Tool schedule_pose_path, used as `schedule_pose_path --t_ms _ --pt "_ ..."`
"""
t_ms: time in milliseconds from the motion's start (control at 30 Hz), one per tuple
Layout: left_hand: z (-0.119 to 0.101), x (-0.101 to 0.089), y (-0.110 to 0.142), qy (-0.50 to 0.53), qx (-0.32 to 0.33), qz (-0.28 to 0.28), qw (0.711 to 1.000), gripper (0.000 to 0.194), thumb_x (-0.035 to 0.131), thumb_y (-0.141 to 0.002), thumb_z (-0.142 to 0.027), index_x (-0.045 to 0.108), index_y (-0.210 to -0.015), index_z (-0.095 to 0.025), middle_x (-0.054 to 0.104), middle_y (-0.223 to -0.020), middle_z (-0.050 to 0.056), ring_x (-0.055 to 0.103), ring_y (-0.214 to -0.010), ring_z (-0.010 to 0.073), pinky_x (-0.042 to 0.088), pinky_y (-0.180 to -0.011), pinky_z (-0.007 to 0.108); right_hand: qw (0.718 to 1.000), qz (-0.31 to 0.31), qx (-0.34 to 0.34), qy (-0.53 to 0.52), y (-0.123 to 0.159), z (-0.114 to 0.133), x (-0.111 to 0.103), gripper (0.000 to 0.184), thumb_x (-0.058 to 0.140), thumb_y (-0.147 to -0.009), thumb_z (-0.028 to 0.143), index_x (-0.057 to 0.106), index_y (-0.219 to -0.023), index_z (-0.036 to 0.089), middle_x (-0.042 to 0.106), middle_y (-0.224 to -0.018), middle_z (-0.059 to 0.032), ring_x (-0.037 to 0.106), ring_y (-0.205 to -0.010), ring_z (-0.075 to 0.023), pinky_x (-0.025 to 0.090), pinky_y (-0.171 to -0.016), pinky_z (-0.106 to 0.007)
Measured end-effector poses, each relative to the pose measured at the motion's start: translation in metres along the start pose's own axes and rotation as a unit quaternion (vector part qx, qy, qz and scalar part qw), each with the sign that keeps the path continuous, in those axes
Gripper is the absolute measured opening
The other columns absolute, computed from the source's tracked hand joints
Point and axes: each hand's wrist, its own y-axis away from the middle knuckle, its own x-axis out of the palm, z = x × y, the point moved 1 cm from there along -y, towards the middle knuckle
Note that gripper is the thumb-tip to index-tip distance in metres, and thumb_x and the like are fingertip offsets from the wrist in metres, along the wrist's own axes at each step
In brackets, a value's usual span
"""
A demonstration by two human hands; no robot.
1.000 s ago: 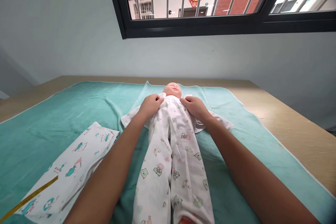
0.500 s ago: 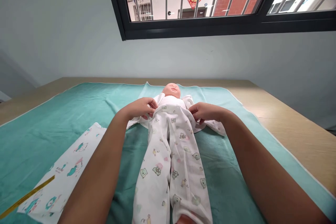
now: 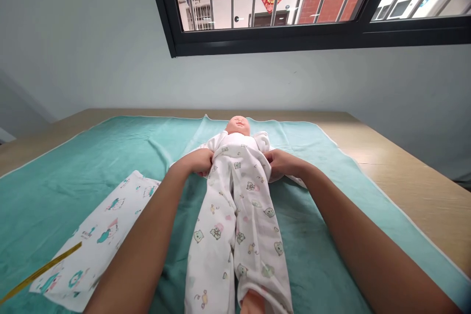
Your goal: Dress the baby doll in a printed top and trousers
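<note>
A baby doll (image 3: 238, 125) lies on its back on a teal cloth (image 3: 309, 250), head toward the wall. It has a white top (image 3: 262, 141) and white baby pants (image 3: 253, 211) printed with small bears; one foot (image 3: 253, 302) shows at a leg opening. My left hand (image 3: 200, 161) is closed at the left side of the waistband, its fingertips hidden behind the fabric. At the opposite side of the waist, my right hand (image 3: 282, 163) grips the pants' edge with curled fingers.
A folded white printed cloth (image 3: 110, 225) lies at the left, with a thin yellow strip (image 3: 44, 271) across its lower end. The wooden table (image 3: 415, 176) borders the teal cloth. Behind it are a wall (image 3: 235, 83) and a barred window with a dark frame (image 3: 265, 45).
Both hands have moved slightly down along the waist sides, fingers tucked further in at the waistband. The doll and pants have shifted a little to the left; more of the foot shows.
</note>
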Motion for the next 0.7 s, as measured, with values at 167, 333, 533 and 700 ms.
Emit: schedule_pose_path --t_ms 167,333,533,700 --pt "0.009 -0.006 0.009 0.129 0.025 0.102 0.986 0.017 0.061 -0.058 -0.014 0.068 -0.072 -0.020 0.069 -0.074 0.003 0.066 -0.067 0.0197 0.054 -0.059 0.028 0.986 -0.024 -0.048 -0.161 -0.002 -0.012 0.015 0.030 0.071 -0.061 0.022 0.074 -0.091 0.024 0.070 -0.079 0.0016 0.065 -0.075 -0.0189 0.053 -0.066 -0.029" --pt "0.009 0.004 0.015 0.307 0.047 0.094 0.946 0.029 0.071 -0.064 -0.017 0.069 -0.093 -0.017 0.072 -0.089 0.007 0.069 -0.087 0.0241 0.057 -0.074 0.035 0.948 -0.022 -0.086 -0.307 -0.004 -0.020 0.024 0.037 0.075 -0.062 0.019 0.073 -0.097 0.028 0.074 -0.086 -0.0019 0.068 -0.088 -0.0274 0.056 -0.076 -0.038" --pt "0.012 0.033 0.008 0.415 0.046 -0.060 0.907 0.012 0.070 -0.071 -0.026 0.066 -0.078 -0.017 0.069 -0.073 0.007 0.066 -0.094 0.0285 0.055 -0.081 0.040 0.931 0.023 -0.109 -0.348 -0.005 -0.025 0.026 0.053 0.075 -0.062 0.013 0.068 -0.114 0.025 0.074 -0.091 -0.0027 0.069 -0.093 -0.0256 0.056 -0.083 -0.038" --pt "0.019 0.034 0.005 0.414 0.060 -0.075 0.905 0.021 0.075 -0.067 -0.030 0.068 -0.081 -0.016 0.069 -0.073 0.007 0.066 -0.095 0.0293 0.054 -0.084 0.042 0.928 0.001 -0.118 -0.353 -0.011 -0.024 0.031 0.052 0.076 -0.064 0.011 0.069 -0.114 0.023 0.075 -0.091 -0.0034 0.069 -0.096 -0.0264 0.055 -0.086 -0.038"
